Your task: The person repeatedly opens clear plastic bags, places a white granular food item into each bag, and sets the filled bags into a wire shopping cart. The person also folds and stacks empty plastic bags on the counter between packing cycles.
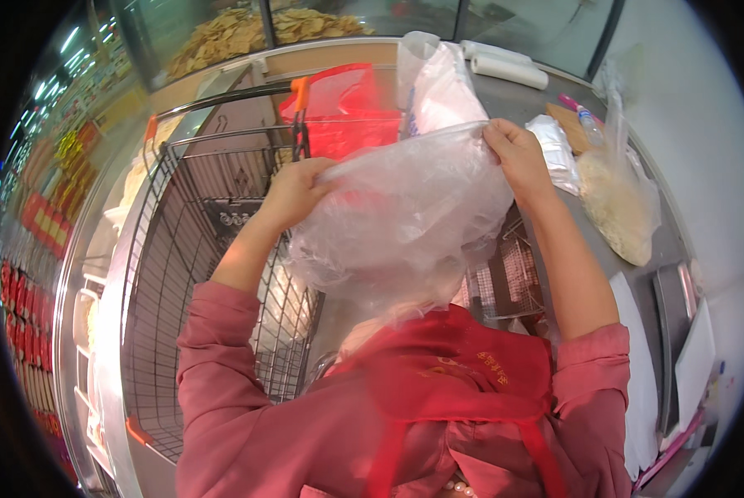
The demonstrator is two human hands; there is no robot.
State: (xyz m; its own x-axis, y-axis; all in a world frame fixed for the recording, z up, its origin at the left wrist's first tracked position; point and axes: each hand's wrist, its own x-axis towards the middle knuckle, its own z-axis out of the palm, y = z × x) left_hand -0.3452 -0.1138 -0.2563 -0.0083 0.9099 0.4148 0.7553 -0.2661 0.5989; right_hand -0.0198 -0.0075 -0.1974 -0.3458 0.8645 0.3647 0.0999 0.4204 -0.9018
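A large clear plastic bag is stretched between my two hands, in front of my red apron. My left hand pinches its top edge at the left, near the handle end of a wire shopping cart. At the right, my right hand grips the other end of the same edge, a little higher. The bag's lower part hangs crumpled and loose. Beyond the bag stand a red bag and a white plastic bag.
Along the grey counter at the right lie white plastic rolls, a silvery white packet, a wooden board, a small bottle and a clear bag of pale food. A wire basket sits low beside my right arm.
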